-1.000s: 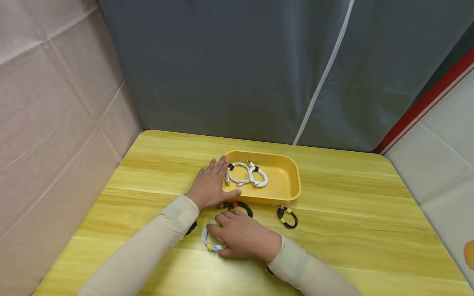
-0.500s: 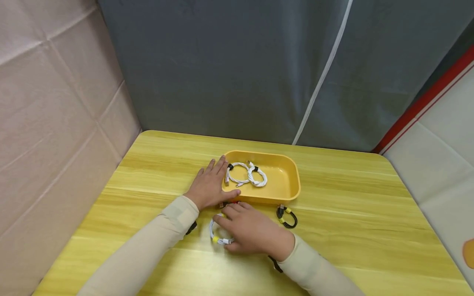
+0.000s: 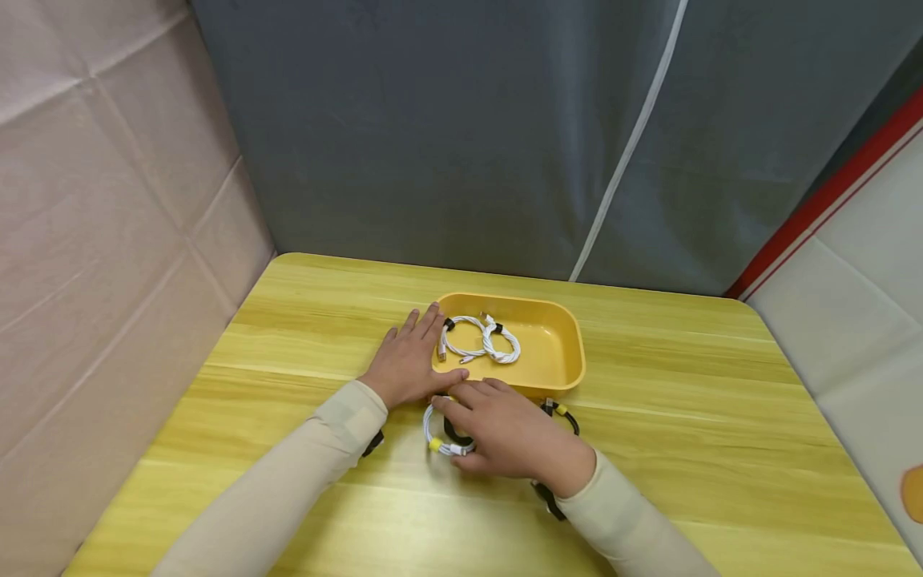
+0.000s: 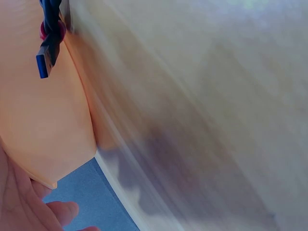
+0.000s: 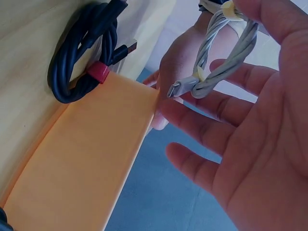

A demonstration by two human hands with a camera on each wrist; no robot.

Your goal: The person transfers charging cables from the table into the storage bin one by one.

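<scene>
White coiled cable with yellow ties (image 3: pixel 441 433), lifted just off the yellow wooden table (image 3: pixel 721 417) right in front of the near wall of the yellow tray (image 3: pixel 570 353). Pinched at the top of the loop by the right hand (image 3: pixel 508 433), thumb against fingertips, rest of the fingers loosely spread; plug end dangling free in the right wrist view (image 5: pixel 226 57). Directly underneath, partly hidden by that hand, a black cable with a red tie (image 5: pixel 82 53) lying on the table against the tray wall. Just to the right, peeking out past the knuckles, a black cable with yellow ties (image 3: pixel 564 412), also on the table.

Left hand (image 3: pixel 407 361) flat on the table, fingers straight along the tray's left end, thumb pressed against the near corner. Not gripping anything, only bracing.

Inside the tray, left half: two white coiled cables (image 3: pixel 479 340) side by side, touching. Behind the table, a grey curtain (image 3: pixel 469 136) with a white cord (image 3: pixel 634 136) hanging across it, beige panel (image 3: pixel 108 200) on the left.
</scene>
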